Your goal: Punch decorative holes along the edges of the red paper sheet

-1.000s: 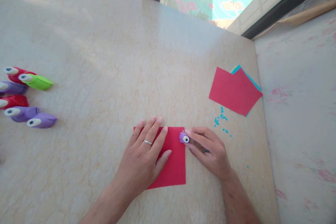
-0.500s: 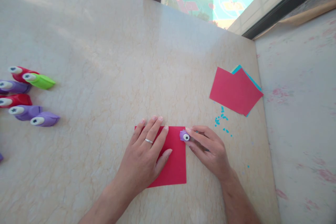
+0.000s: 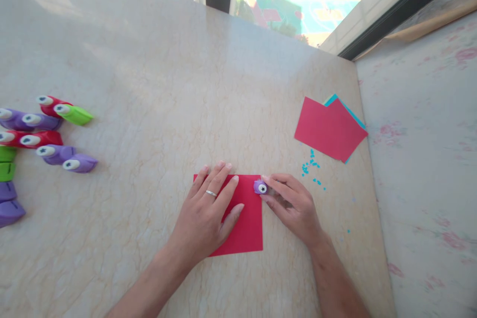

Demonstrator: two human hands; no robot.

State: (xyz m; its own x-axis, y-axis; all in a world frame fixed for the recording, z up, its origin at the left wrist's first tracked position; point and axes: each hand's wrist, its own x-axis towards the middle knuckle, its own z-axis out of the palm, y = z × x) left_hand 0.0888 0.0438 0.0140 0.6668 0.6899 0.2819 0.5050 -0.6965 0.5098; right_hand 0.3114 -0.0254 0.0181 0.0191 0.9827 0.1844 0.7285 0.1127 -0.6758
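Sunlit marble tabletop [image 3: 156,74] fills the head camera's view, with a window at twelve o'clock looking down on a painted sports court. At the centre, toward six o'clock, a person's left hand [image 3: 206,216] lies flat and open, fingers spread, pressing down on a red paper square [image 3: 248,223]; a ring shows on one finger. The right hand [image 3: 294,206] pinches a small purple punch [image 3: 260,187] between thumb and fingertips, and the punch sits at the paper's upper right corner, its white face with a dark star turned up toward the camera. At about two o'clock from the hands lies a loose stack of paper [image 3: 328,129], a red sheet on top with blue edges peeking out beneath it, close to the table's right edge. Between that stack and the right hand, tiny blue paper bits [image 3: 311,166] are scattered on the marble. Out at nine o'clock, well apart from the hands, a cluster of punches [image 3: 55,134] in purple, red and green lies on its side, partly cut off by the frame's left edge. Beyond the table, at three o'clock, runs a pale floor with faint pink marks [image 3: 428,159].
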